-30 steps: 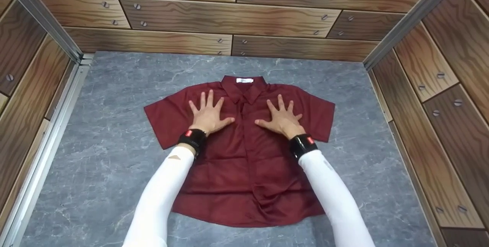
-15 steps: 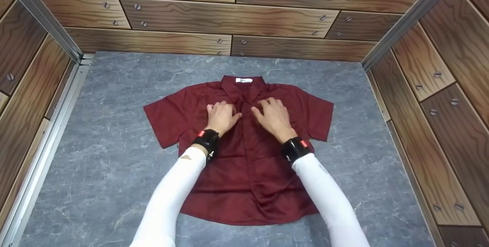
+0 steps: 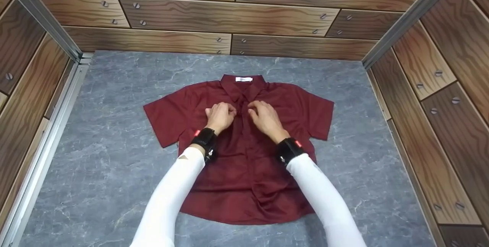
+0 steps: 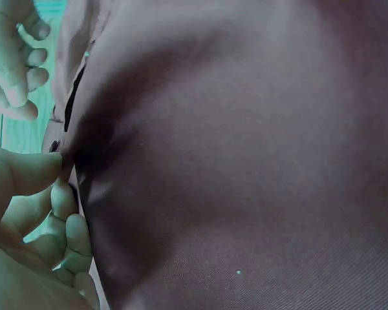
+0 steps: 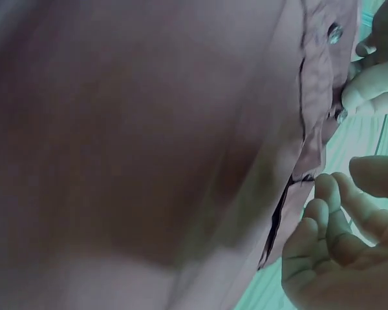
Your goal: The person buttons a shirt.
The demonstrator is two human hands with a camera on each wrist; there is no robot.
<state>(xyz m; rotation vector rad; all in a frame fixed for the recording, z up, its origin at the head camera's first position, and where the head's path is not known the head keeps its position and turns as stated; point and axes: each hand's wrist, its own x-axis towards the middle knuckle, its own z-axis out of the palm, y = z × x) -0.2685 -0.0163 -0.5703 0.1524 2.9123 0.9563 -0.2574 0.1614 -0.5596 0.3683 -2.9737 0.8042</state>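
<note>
A dark red short-sleeved button shirt (image 3: 229, 174) lies spread face up, collar at the far end. My left hand (image 3: 221, 118) is at the front opening below the collar. In the left wrist view, its thumb and a finger pinch the shirt's front edge (image 4: 70, 145). Opposite it, my right hand (image 3: 266, 121) has loosely bent fingers, the thumb standing apart from the fingertips (image 5: 323, 184), which are right at the placket (image 5: 315, 110). Small buttons, one of them a shiny button (image 5: 335, 32), show along that strip in the right wrist view.
Beneath the shirt is a grey marbled surface (image 3: 110, 155). Wood-patterned walls rise at the back (image 3: 183, 14) and both sides, with metal rails at the corners. Each wrist wears a black band below a white sleeve (image 3: 162, 201).
Both hands were spread flat on the shirt's chest; they have moved inward to the front opening with fingers bent. The left hand has taken hold of the shirt's front edge.
</note>
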